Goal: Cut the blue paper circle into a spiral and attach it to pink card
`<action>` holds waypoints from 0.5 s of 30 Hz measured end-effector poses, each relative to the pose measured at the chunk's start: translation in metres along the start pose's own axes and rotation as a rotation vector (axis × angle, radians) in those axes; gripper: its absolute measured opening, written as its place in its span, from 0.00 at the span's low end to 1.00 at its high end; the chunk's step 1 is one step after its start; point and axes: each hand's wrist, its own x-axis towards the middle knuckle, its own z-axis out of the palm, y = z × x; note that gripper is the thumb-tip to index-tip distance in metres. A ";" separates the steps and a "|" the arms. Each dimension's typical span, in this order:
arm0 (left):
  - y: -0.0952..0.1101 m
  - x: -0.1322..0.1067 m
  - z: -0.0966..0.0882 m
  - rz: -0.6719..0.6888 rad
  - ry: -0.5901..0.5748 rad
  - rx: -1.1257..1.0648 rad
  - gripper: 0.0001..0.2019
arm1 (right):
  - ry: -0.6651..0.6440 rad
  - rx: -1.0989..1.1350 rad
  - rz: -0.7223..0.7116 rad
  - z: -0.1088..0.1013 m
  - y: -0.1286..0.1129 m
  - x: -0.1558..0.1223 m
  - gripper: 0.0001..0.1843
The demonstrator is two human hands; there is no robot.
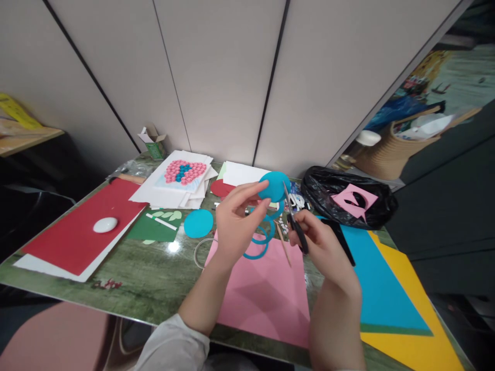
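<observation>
My left hand (242, 219) pinches a blue paper circle (275, 186) between thumb and fingers, above the table. My right hand (315, 237) grips black-handled scissors (297, 231), whose blades meet the circle's right edge. Below the circle, a curling blue paper strip (260, 255) hangs in loops over a pink sheet (266, 304). Another blue paper circle (198, 223) lies flat on the table, left of my left hand. A thin wooden stick (284, 246) rests on the pink sheet between my hands.
Red paper (85, 221) with a white oval object (105, 225) lies left. A heart picture (184, 172) tops white sheets behind. At right are a black plastic bag (315, 193) with a pink cut-out (345, 200), a blue sheet (379, 288) and a yellow sheet (429, 324).
</observation>
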 end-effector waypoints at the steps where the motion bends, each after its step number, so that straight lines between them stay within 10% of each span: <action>1: 0.000 0.000 0.000 0.001 -0.004 -0.010 0.15 | -0.003 0.002 -0.004 0.000 0.001 0.000 0.05; 15: -0.003 0.002 0.001 -0.024 0.019 -0.066 0.18 | -0.015 -0.002 0.024 0.001 0.001 0.002 0.04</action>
